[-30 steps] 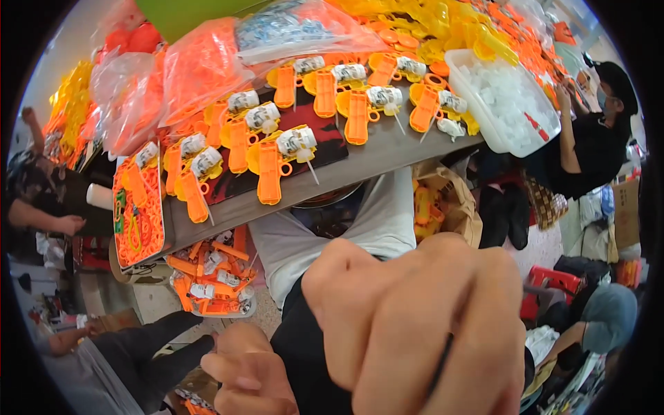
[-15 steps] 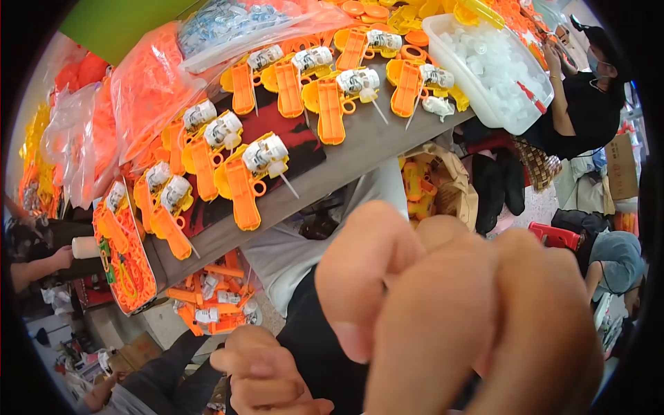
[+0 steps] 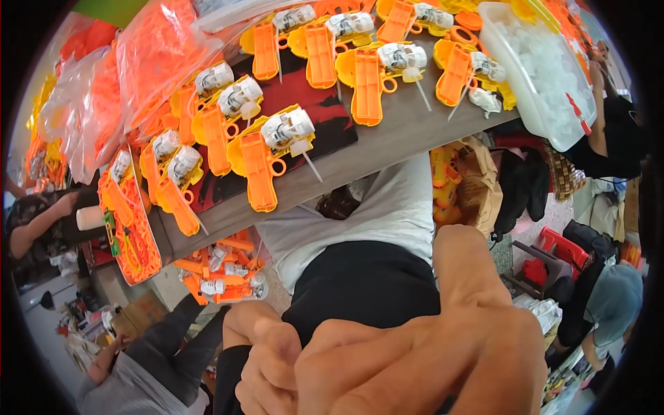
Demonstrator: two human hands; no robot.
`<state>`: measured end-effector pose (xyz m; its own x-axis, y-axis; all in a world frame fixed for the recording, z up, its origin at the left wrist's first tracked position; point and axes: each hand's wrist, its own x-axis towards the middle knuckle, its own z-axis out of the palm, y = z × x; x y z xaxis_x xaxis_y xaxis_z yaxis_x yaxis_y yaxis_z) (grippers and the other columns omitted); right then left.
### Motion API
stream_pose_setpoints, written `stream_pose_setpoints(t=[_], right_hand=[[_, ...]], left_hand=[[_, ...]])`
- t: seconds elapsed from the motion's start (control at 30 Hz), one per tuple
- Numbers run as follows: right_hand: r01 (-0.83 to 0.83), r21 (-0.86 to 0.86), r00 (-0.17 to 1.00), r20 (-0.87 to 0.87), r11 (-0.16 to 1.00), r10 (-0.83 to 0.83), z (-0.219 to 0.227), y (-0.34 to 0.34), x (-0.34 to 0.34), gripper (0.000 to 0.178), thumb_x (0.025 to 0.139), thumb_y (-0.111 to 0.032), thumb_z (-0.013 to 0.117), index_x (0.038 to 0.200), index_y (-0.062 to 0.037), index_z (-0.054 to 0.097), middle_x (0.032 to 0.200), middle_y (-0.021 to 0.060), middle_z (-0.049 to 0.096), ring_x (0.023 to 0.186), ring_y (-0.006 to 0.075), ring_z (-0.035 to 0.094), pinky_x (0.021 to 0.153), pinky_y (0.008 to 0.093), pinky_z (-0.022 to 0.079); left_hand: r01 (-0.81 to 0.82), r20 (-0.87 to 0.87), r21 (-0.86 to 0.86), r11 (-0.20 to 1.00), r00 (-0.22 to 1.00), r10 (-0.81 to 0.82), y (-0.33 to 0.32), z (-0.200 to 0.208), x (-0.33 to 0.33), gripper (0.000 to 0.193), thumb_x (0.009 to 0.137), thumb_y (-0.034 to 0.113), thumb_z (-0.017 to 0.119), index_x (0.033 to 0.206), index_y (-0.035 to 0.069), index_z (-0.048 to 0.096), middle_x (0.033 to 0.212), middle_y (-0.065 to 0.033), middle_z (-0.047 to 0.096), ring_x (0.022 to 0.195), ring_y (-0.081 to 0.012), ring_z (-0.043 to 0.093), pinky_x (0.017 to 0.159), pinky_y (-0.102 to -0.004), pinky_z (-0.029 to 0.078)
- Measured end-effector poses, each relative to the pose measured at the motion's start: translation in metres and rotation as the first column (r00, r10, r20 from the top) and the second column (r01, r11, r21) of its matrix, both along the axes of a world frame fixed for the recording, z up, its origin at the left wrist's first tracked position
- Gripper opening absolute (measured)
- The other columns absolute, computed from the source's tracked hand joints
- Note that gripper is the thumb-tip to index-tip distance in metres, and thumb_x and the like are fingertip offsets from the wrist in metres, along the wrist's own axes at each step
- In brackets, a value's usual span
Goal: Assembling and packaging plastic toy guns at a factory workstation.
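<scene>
My right hand (image 3: 422, 353) is large and close in front of my lap, with one finger or the thumb stretched up and apart. Its other fingers reach left, overlapping my left hand (image 3: 266, 360). The left one has its fingers curled in, part of it hidden behind the right, and no object shows in either. Beyond my lap, on the table (image 3: 360, 166), lie several half-assembled toy guns; the closest toy gun (image 3: 261, 173) has an orange handle, a yellow shell and a white patterned cylinder with a thin stick jutting from it.
A white tub (image 3: 536, 76) of translucent parts stands at the far right. Bags of orange parts (image 3: 162, 55) fill the far left, beside a tray of orange pieces (image 3: 140, 242). Below the table are a bucket of orange parts (image 3: 221, 270) and a paper bag (image 3: 477, 183). Other people sit around.
My right hand has come down and left, now overlapping my left hand, with one digit stretched out. The view has tilted, so the table sits higher and more of my lap shows.
</scene>
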<state>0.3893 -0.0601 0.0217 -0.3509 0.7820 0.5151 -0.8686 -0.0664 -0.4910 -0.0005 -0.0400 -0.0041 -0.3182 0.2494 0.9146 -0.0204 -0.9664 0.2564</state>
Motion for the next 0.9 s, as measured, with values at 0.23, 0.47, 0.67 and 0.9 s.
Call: stream_pose_setpoints(t=[0.23, 0.47, 0.67, 0.9], right_hand=[[0.032, -0.077, 0.999, -0.008, 0.997, -0.032, -0.037, 0.129, -0.172, 0.031, 0.097, -0.035, 0.061, 0.091, -0.0043, 0.059, 0.071, 0.0090, 0.063, 0.066, 0.0185, 0.056, 0.063, 0.0259, 0.043], [-0.100, -0.158, 0.995, -0.026, 0.982, 0.097, -0.021, 0.050, -0.135, 0.032, 0.097, -0.035, 0.061, 0.095, -0.0033, 0.059, 0.071, 0.0093, 0.063, 0.067, 0.0187, 0.057, 0.064, 0.0258, 0.044], [-0.056, -0.180, 0.998, -0.015, 0.982, 0.054, -0.034, 0.120, -0.129, 0.033, 0.097, -0.035, 0.061, 0.098, -0.0025, 0.059, 0.071, 0.0095, 0.062, 0.068, 0.0189, 0.057, 0.065, 0.0257, 0.045], [0.607, 0.150, 0.387, 0.802, 0.780, -0.455, -0.091, 0.155, -0.181, 0.020, 0.100, -0.007, 0.054, 0.117, 0.0018, 0.058, 0.102, 0.0059, 0.062, 0.090, 0.0091, 0.055, 0.082, 0.0238, 0.043]], left_hand=[[0.363, -0.318, 0.169, 0.916, 0.900, -0.299, 0.047, 0.007, 0.000, 0.029, 0.087, 0.001, 0.049, 0.063, 0.016, 0.047, 0.072, 0.0012, 0.047, 0.063, -0.0132, 0.057, 0.060, -0.0313, 0.040], [0.336, -0.382, 0.108, 0.936, 0.883, -0.273, 0.029, 0.003, -0.018, 0.025, 0.087, -0.002, 0.050, 0.068, 0.014, 0.051, 0.076, 0.0026, 0.048, 0.068, -0.0149, 0.060, 0.062, -0.0341, 0.043], [0.638, -0.399, -0.039, 0.769, 0.695, -0.598, 0.060, -0.002, -0.004, 0.012, 0.090, 0.003, 0.058, 0.079, 0.003, 0.064, 0.087, -0.0104, 0.064, 0.083, -0.0192, 0.067, 0.071, -0.0342, 0.050], [0.312, -0.303, -0.648, 0.694, 0.731, -0.611, 0.045, -0.021, -0.028, 0.014, 0.078, 0.009, 0.071, 0.090, 0.003, 0.076, 0.094, -0.0111, 0.075, 0.077, -0.0242, 0.071, 0.069, -0.0314, 0.053]])
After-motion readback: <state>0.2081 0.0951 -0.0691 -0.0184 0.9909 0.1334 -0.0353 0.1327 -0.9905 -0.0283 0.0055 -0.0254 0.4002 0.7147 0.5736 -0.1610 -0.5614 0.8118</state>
